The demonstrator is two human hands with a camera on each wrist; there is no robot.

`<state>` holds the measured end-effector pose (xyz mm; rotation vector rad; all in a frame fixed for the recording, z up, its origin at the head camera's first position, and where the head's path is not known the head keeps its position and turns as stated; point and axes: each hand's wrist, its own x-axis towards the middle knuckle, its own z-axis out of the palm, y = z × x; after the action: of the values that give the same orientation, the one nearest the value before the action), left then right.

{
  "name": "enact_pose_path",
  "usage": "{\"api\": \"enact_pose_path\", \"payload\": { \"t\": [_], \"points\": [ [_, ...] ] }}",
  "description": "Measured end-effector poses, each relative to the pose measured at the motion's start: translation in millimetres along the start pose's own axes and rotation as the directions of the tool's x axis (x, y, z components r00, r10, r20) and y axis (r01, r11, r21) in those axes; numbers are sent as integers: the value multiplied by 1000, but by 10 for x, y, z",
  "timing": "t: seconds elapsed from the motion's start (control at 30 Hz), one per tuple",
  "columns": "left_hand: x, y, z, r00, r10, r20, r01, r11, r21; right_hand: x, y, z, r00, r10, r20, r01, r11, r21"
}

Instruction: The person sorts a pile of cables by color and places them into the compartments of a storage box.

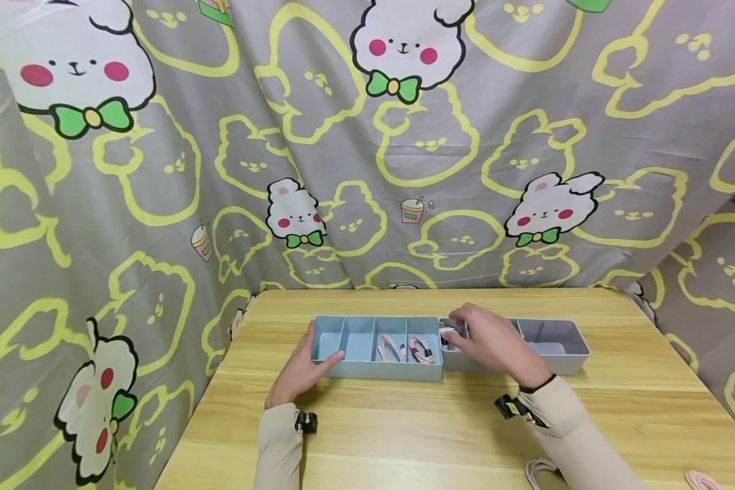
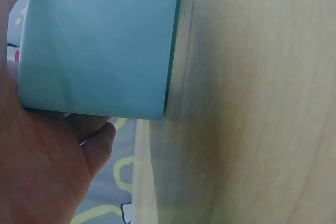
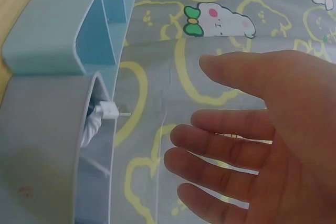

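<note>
A wooden table (image 1: pixel 367 425) bears a blue box (image 1: pixel 373 369) and a gray box (image 1: pixel 572 365), standing end to end. Nearer the camera, on the right, lie a gray cable (image 1: pixel 540 463) and a pink cable (image 1: pixel 701 480).

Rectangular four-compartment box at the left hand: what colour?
The rectangular four-compartment box is plain light blue; the head view shows it best.

Head view: bright, even, diffuse light, mostly sharp. Soft shadow on the table (image 1: pixel 404 425) left of the right sleeve (image 1: pixel 578 425). Wide-angle stretch on the curtain (image 1: pixel 355 156) toward frame edges, pale sheen upper left. Left wrist: dimmer, soft detail; shadow band right of blue box (image 2: pixel 102 45). Right wrist: hazy, low contrast; right hand (image 3: pixel 294 135) shaded, gray box (image 3: pixel 39 145) soft.
</note>
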<state>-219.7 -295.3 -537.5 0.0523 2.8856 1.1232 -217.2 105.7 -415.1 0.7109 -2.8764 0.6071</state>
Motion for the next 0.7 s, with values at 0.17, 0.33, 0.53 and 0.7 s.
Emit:
{"api": "enact_pose_path", "payload": {
  "t": [0.17,0.33,0.53,0.7],
  "points": [
    [-2,-9,-14,1000,4,4,-4,1000,7,-131,70,-47,1000,18,-16,-18,1000,24],
    [-5,3,-11,1000,0,7,0,1000,4,-258,159,-84,999,43,-32,-43,999,20],
    [-15,19,-17,1000,-3,7,3,1000,2,-375,234,-110,997,53,-57,-53,999,9],
    [-14,20,-22,1000,5,4,-5,1000,7,-462,258,-136,997,48,-63,-48,999,4]
  ]
}}
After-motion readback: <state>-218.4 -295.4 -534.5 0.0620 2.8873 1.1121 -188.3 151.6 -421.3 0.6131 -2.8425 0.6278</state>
